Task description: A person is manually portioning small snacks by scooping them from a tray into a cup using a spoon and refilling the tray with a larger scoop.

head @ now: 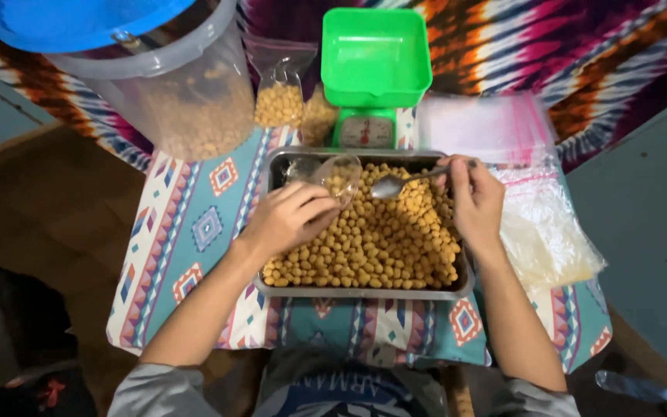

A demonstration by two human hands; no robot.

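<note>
So the left hand point(287, 216) is curled around a small clear plastic bag point(339, 176), holding its mouth open just above the top left part of the tray. The right hand point(474, 197) is pinched shut on the handle of a metal spoon point(395, 185), whose bowl points left toward the bag's opening and hovers over the pellets.

The pellets point(380, 247) are small, round, tan-yellow nuggets, heaped across most of a rectangular metal tray point(364, 293) in the middle of the frame. A few already sit inside the bag.

The tray rests on a patterned cloth point(194, 232) in teal, white and red, laid over a low surface. Behind that, across the top of the frame, is a bright tie-dye fabric point(580, 46), with dark floor at the left and right edges.

Just behind the tray stands a green kitchen scale point(376, 58) with its square pan on top. Left of it are filled bags of pellets point(279, 104), and in the upper left a big clear bucket point(187, 100) with a blue lid point(79, 19). A pile of empty clear bags point(542, 224) lies right of the tray.
</note>
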